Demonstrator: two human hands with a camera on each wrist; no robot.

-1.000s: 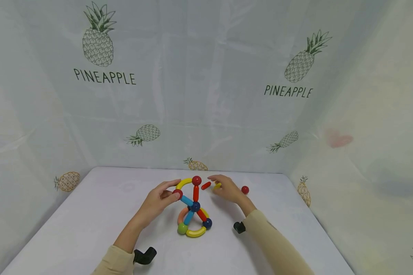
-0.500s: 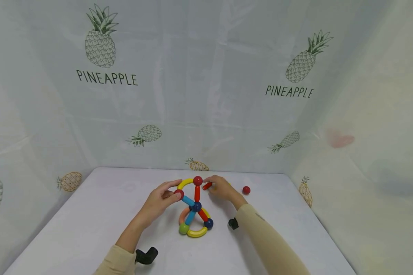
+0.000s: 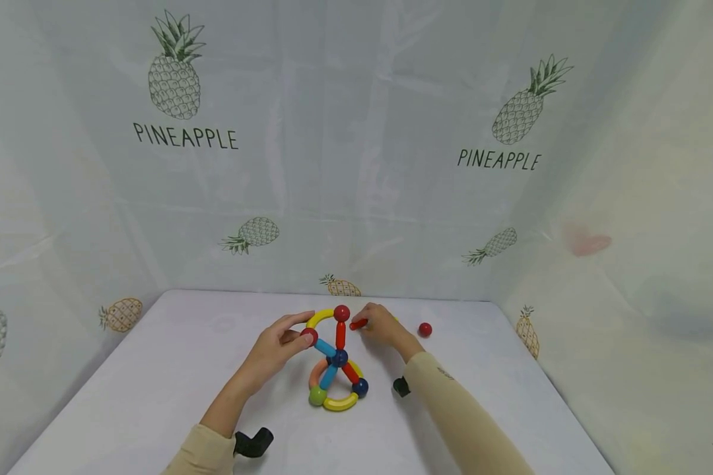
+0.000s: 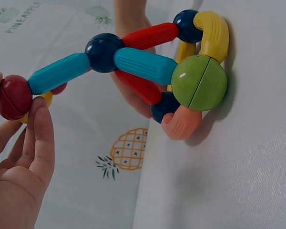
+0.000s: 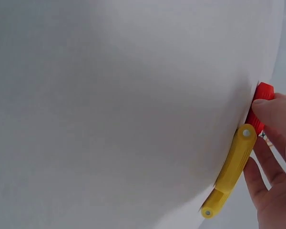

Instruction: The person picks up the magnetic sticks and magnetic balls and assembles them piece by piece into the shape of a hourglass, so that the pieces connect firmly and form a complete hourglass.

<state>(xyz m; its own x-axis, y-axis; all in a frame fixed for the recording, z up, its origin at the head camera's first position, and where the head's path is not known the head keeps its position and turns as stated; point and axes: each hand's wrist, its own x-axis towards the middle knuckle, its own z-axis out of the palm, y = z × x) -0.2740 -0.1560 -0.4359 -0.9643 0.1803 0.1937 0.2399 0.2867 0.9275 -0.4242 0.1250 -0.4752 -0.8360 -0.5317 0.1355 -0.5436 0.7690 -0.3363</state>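
Observation:
A magnetic ball-and-rod structure (image 3: 339,358) stands on the table, with a ring of curved rods and balls as its base. My left hand (image 3: 280,344) grips the red ball (image 4: 13,97) at its upper left, which joins a light blue rod (image 4: 59,73) and a yellow curved rod (image 3: 319,317). Behind the structure, my right hand (image 3: 383,326) pinches a short red rod (image 5: 260,109) lying on the table. Right beside that rod are yellow curved rods (image 5: 236,160), near the right hand's lower fingers. A second red ball (image 3: 341,313) tops the upright red rod (image 3: 340,335).
A loose red ball (image 3: 425,329) lies on the white table (image 3: 493,396), right of my right hand. Black wrist-camera mounts (image 3: 254,442) stick out by both sleeves. A pineapple-printed curtain (image 3: 344,198) closes off the back of the table.
My right hand has moved left from the yellow curved rods to the short red rod and now pinches it. The left hand keeps its grip on the red ball.

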